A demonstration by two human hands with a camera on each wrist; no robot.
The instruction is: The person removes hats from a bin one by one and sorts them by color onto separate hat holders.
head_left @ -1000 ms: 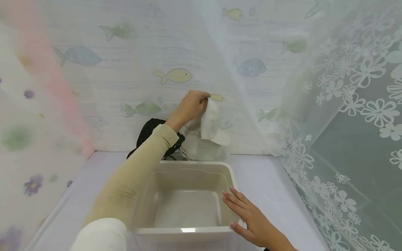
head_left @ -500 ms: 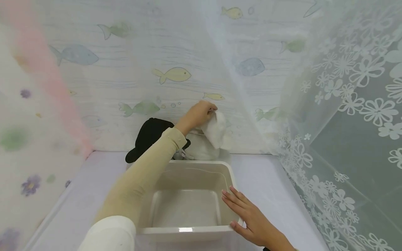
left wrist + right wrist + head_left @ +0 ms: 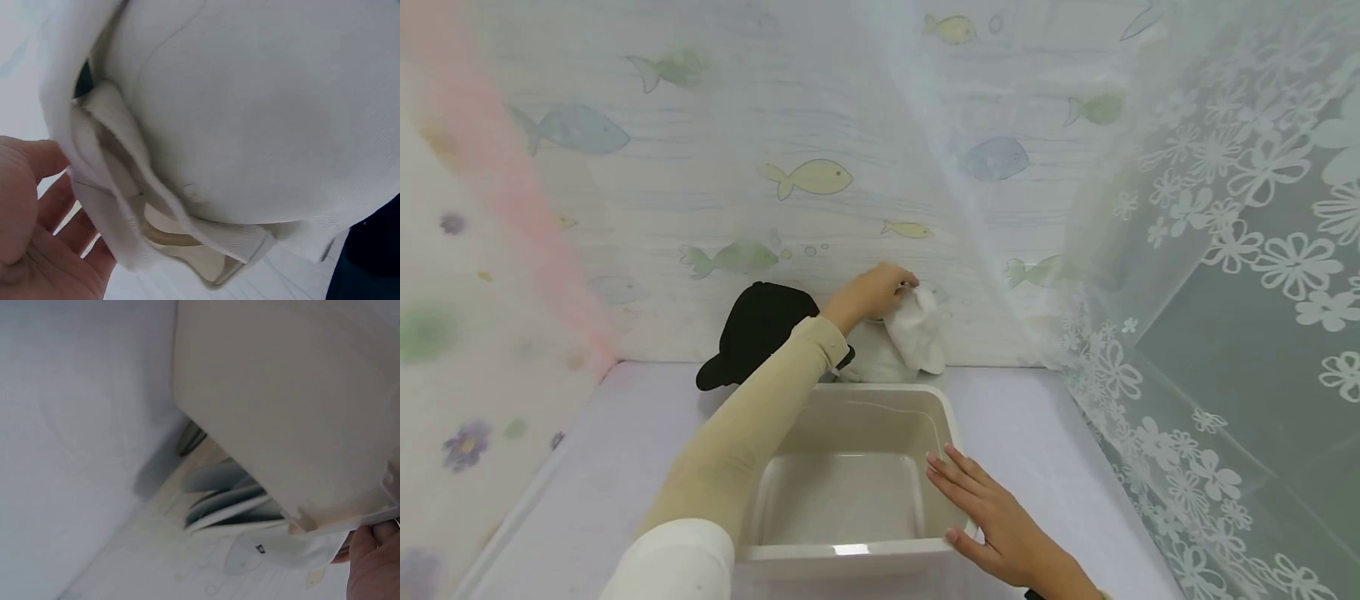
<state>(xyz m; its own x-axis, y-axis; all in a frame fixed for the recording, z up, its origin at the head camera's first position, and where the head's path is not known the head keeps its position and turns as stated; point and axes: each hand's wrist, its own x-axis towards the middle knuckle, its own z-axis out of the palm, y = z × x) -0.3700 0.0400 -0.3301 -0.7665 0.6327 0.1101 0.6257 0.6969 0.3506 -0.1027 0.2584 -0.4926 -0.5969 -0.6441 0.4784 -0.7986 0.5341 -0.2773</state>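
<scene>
At the back of the table my left hand (image 3: 874,293) pinches a white baseball cap (image 3: 917,333) by its edge. In the left wrist view the fingers (image 3: 56,203) lie along the back strap of that white cap (image 3: 250,112). More pale headwear (image 3: 876,354) sits behind it, partly hidden. Left of my hand is a black baseball cap (image 3: 767,321), half covered by the sleeve. My right hand (image 3: 1003,529) rests with straight fingers on the right rim of a beige plastic basin (image 3: 850,550); its inside shows nothing in it.
In the right wrist view, several cap brims (image 3: 234,497) show beyond the basin's outer wall (image 3: 281,406). A white cloth covers the table (image 3: 1015,433). Behind the caps hangs a fish-printed curtain (image 3: 820,100), and sheer flowered lace (image 3: 1262,267) hangs at the right.
My left hand has come down and slightly right, lowering the white cap toward the table. More of the black cap now shows. The right hand has stayed on the basin rim.
</scene>
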